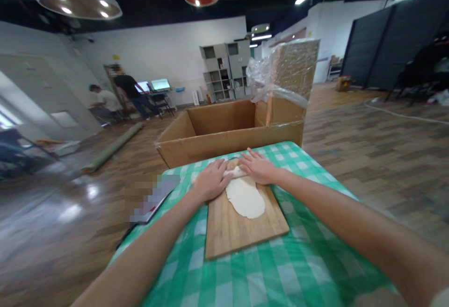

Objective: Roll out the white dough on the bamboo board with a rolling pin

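A flat, white oval sheet of dough [246,199] lies on a wooden cutting board [231,237]. Across its far end runs a short pale roll [235,172]; I cannot tell whether it is rolled-up dough or a floured rolling pin. My left hand [213,179] rests on the roll's left end, palm down, its fingers stretched forward. At the right end, my right hand [258,167] lies flat with its fingers spread. Both palms partly hide the roll's ends.
A green-and-white checked cloth [287,274] covers the table. A tablet-like device [157,199], partly blurred out, lies at the left edge. Beyond the table stands a large open cardboard box [224,141]. Two people are by monitors at the back left.
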Demonstrator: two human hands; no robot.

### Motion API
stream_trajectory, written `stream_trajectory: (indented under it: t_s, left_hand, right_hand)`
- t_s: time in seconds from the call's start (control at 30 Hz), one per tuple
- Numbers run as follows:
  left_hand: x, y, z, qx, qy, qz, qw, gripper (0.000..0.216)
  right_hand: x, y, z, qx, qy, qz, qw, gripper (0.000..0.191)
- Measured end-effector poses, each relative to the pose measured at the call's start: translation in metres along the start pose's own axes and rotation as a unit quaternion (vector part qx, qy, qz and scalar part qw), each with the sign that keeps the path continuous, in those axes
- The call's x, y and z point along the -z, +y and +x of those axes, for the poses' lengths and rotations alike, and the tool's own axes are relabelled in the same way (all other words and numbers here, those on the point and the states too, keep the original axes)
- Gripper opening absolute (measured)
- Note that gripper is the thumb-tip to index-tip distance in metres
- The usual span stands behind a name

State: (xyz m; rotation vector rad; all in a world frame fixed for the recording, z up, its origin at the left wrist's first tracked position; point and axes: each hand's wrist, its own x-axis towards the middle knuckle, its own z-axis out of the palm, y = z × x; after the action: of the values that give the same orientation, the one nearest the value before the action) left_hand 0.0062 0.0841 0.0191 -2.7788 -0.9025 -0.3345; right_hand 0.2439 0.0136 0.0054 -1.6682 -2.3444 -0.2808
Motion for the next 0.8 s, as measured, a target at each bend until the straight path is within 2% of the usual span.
stream_trajectory:
  t_s: [0.1, 0.23, 0.37, 0.5, 0.63, 0.8]
  left_hand:
    - [0.009, -0.009, -0.023, -0.02, -0.004, -0.009, 1.0, 0.052]
    - [0.027, -0.023, -0.052, 0.01, -0.046, 0.038, 0.998, 0.042]
    - [0.04, -0.013, -0.06, -0.044, -0.081, 0.058, 0.994, 0.036]
    - [0.037, 0.014, -0.041, -0.102, -0.076, 0.03, 0.991, 0.042]
    - [0.023, 0.03, -0.009, -0.079, -0.038, 0.013, 0.996, 0.044]
    - [0.003, 0.029, 0.028, -0.05, 0.037, 0.018, 0.998, 0.044]
  right_hand:
    - [0.008, -0.022, -0.026, 0.017, 0.034, 0.011, 0.999, 0.055]
    - [0.018, -0.049, -0.053, 0.02, 0.039, 0.034, 0.998, 0.053]
    - [0.03, -0.064, -0.076, -0.008, 0.027, 0.053, 0.998, 0.049]
    - [0.034, -0.059, -0.094, -0.048, 0.015, 0.076, 0.996, 0.047]
    - [0.029, -0.039, -0.092, -0.123, 0.008, 0.041, 0.992, 0.057]
    - [0.028, -0.006, -0.065, -0.174, -0.021, -0.004, 0.984, 0.07]
